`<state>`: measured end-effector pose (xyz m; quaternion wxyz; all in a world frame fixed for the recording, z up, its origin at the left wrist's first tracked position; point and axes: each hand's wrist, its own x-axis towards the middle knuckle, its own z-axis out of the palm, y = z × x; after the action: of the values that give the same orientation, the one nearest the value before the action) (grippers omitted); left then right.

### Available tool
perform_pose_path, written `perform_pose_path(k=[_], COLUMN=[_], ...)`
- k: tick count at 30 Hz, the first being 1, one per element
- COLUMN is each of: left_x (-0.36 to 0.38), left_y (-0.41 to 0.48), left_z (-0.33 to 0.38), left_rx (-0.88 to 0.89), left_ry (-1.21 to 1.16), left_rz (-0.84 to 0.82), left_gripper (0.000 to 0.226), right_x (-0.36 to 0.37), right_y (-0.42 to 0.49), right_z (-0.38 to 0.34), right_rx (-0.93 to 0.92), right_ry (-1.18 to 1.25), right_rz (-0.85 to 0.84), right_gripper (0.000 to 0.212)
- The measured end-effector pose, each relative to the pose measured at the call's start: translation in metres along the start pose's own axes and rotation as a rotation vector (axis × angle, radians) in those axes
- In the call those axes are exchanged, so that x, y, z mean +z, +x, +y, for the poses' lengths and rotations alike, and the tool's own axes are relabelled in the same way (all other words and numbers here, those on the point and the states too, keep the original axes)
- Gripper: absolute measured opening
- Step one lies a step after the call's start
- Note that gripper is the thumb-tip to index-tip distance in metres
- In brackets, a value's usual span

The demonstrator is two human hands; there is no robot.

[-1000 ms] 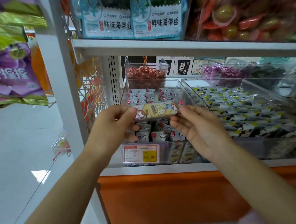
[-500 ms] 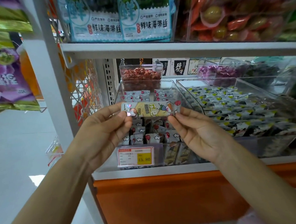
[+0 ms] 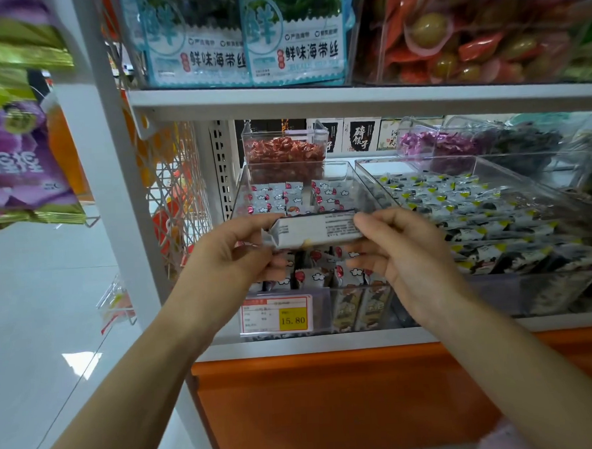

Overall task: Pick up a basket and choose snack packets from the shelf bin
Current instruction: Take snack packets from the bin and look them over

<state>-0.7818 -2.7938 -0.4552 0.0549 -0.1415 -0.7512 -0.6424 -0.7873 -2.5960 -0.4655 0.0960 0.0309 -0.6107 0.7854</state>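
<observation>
The left hand (image 3: 234, 258) pinches the left end of the snack packet (image 3: 317, 230), thumb on top and the other fingers curled beneath it. The packet spans the gap between the two sets of fingertips with its long axis running straight from one hand to the other, nearly level. The right hand (image 3: 404, 253) pinches the opposite end the same way, thumb over, fingers tucked under. Neither hand is nearer than the other, since each already holds one end. The packet hangs in the air just above the rows of like packets in the clear shelf bin (image 3: 323, 312), which lies directly past and below the fingertips. No basket shows in this view, so which way the packet would have to travel to reach it cannot be told. To judge by the grip, letting go with one hand would leave the other free to carry the packet off by its end.

Compared with half a second ago, the packet has been turned over. Its yellow cartoon front faced the camera then, and now the pale back with small print faces up, while both pinches sit at the same ends
</observation>
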Motion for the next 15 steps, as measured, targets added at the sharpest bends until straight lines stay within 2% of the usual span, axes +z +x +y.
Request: perform_pose_path(k=[3, 7, 12, 15], left_x=[-0.0016, -0.0034, -0.0034, -0.0041], left_y=[-0.0007, -0.0006, -0.0003, -0.0009], left_z=[0.0015, 0.0017, 0.0007, 0.0019], left_rx=[-0.016, 0.006, -0.005, 0.004], left_ry=[-0.033, -0.021, 0.003, 0.004], left_rz=[0.002, 0.038, -0.006, -0.031], left_gripper=[0.039, 0.031, 0.033, 0.038], right_x=[-0.0002, 0.0008, 0.0018, 0.0016], right_y=[0.0006, -0.0015, -0.0032, -0.0039], right_z=[0.0027, 0.0054, 0.0020, -0.0011], right_rx=[-0.027, -0.077, -0.138, -0.128], right_ry=[0.013, -0.087, -0.155, -0.158], right_rz=[-0.042, -0.117, -0.113, -0.107], right_gripper=[0.010, 0.019, 0.007, 0.018])
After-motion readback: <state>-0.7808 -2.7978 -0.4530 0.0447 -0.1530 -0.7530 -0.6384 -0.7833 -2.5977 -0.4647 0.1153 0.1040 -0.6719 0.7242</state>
